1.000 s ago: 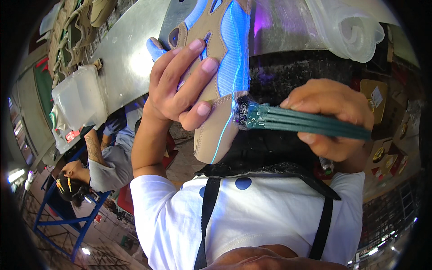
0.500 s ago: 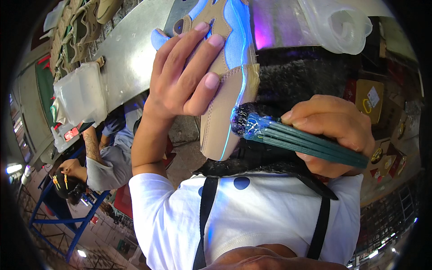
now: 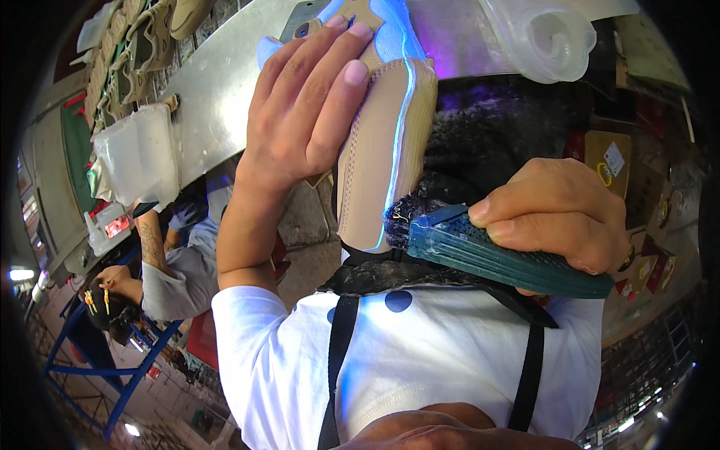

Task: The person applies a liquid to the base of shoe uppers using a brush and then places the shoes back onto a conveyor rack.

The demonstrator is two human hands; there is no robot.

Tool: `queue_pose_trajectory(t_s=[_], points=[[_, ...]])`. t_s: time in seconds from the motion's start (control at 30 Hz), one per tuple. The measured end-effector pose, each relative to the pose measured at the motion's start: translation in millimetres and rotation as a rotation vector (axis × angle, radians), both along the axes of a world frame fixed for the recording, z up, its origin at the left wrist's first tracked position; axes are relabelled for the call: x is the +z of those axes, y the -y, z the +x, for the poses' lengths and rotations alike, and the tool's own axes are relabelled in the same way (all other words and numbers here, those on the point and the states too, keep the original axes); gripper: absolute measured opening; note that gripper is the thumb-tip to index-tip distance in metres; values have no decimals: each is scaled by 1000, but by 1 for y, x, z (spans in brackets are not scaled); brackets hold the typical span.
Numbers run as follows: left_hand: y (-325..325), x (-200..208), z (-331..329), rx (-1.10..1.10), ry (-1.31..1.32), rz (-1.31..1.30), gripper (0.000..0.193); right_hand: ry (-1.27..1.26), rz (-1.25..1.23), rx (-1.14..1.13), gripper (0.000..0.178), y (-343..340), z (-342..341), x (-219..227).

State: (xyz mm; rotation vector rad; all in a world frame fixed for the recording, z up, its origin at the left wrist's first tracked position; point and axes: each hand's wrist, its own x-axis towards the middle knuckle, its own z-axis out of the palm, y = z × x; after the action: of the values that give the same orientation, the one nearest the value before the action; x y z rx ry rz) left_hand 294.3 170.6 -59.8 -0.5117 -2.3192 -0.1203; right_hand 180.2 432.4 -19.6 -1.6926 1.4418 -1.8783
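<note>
My left hand [image 3: 300, 112] is wrapped over a tan and light-blue shoe upper [image 3: 371, 157], its fingers pressed against the stitched side. A bright blue glowing line runs lengthwise along the upper, down to its near end. In my right hand [image 3: 562, 214] is a brush with a ribbed dark green handle [image 3: 495, 259], pinched between thumb and fingers. Its dark, clumped bristles [image 3: 400, 223] touch the upper's near right edge, beside the line. The far end of the upper is cut off by the picture's top edge.
Beyond the shoe upper stretches a metal bench [image 3: 202, 97]. A clear plastic container [image 3: 139, 154] stands at left, and a translucent curled plastic piece [image 3: 547, 37] lies far right. More shoe uppers [image 3: 142, 45] line the upper left. A co-worker in grey [image 3: 180, 270] is at left.
The brush has shifted slightly toward the upper's near end, and its handle has rolled and dipped. The shoe upper has turned a little, showing more of its right side.
</note>
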Motion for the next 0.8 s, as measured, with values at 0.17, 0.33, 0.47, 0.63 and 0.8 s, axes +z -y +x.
queue_pose_trajectory(t_s=[0.17,0.33,0.47,0.63,0.8], points=[[0,5,-3,47,18,14,50,-114,-11,-101,21,-4,6,10],[-8,21,-7,148,155,64,53,-202,-84,-225,16,-4,14,19],[-13,35,-11,202,224,41,58,-315,-42,-299,18,-11,16,38],[-19,48,-21,215,249,72,63,-375,86,-329,21,-13,4,70],[-14,67,-37,171,278,63,65,-477,202,-96,24,-9,-47,110]])
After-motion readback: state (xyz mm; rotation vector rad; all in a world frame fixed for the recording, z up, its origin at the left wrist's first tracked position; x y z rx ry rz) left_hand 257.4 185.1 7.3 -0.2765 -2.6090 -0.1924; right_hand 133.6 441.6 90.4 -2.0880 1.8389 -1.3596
